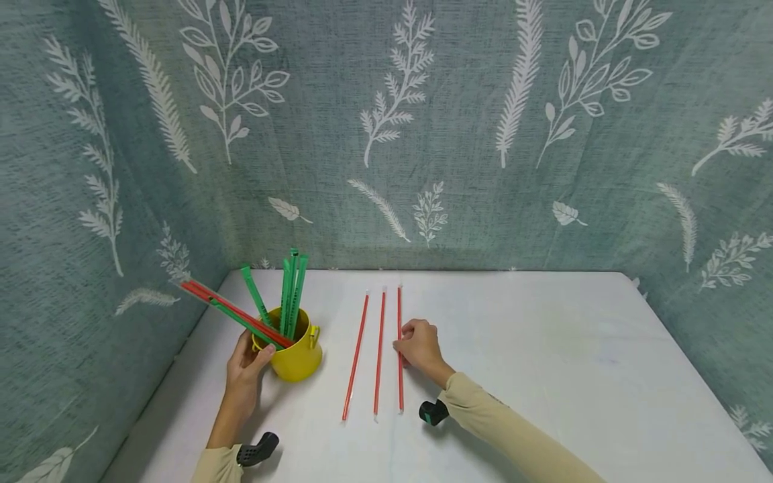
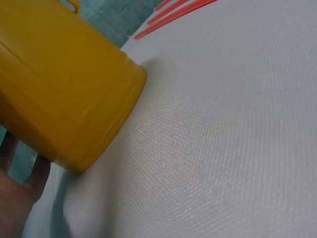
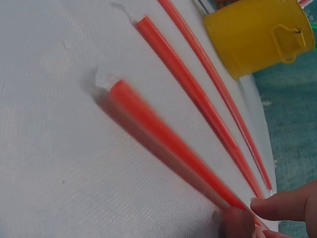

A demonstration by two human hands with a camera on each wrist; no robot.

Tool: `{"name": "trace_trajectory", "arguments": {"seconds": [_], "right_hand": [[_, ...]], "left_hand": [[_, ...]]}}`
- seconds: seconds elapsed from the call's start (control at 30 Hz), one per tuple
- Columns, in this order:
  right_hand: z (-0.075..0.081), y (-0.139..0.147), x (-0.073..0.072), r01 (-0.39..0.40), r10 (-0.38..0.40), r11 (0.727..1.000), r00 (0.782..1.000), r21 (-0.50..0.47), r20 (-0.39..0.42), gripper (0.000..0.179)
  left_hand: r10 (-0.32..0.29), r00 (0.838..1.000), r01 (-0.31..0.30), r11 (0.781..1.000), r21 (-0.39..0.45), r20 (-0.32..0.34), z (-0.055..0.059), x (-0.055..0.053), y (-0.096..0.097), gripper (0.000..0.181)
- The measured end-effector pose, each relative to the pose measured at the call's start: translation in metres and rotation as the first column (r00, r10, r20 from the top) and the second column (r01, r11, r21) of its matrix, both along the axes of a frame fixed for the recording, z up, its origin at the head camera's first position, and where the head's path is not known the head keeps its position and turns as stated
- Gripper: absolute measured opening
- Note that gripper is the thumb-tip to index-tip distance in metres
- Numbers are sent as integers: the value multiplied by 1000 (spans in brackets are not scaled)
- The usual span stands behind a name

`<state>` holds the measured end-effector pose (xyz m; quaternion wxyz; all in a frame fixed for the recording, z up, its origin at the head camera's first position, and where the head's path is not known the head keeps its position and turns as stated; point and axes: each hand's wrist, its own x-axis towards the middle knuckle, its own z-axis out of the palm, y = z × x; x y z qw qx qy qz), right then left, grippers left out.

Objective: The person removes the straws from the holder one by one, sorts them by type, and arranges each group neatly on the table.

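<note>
A small yellow bucket (image 1: 297, 365) stands at the left of the table, and my left hand (image 1: 243, 376) grips its left side, thumb near the rim. Inside are several green-wrapped straws (image 1: 294, 295) and red straws (image 1: 232, 307); the red ones lean far out to the left. My right hand (image 1: 423, 345) pinches the rightmost red straw (image 1: 400, 392) around its middle. In the right wrist view a shadow runs beside this straw (image 3: 163, 139), close over the cloth. Two more red straws in clear wrappers, a left one (image 1: 355, 357) and a middle one (image 1: 379, 355), lie to its left.
A white cloth covers the table (image 1: 543, 349). Behind it and along the left side hangs a green curtain (image 1: 471, 134) with white leaf prints. Dark wrist devices, a left one (image 1: 258, 449) and a right one (image 1: 433, 412), stick out from the sleeves.
</note>
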<state>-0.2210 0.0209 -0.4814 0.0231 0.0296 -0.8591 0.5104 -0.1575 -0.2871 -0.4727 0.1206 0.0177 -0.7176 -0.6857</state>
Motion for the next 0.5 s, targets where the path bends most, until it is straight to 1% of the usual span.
{"name": "trace_trajectory", "arguments": {"seconds": [0.17, 0.27, 0.4, 0.5], "right_hand": [[-1, 2, -1, 42, -39, 994, 999, 99, -34, 19], [-1, 2, -4, 56, -54, 990, 998, 127, -18, 19], [1, 4, -7, 57, -54, 990, 998, 127, -22, 20], [4, 5, -11, 21, -16, 996, 999, 82, -51, 20]], "left_hand": [[3, 1000, -3, 1000, -20, 18, 0, 0, 0, 61], [8, 1000, -7, 1000, -25, 21, 0, 1, 0, 62], [13, 999, -12, 999, -32, 30, 1, 1, 0, 62], [15, 999, -14, 999, -34, 36, 1, 0, 1, 63]]}}
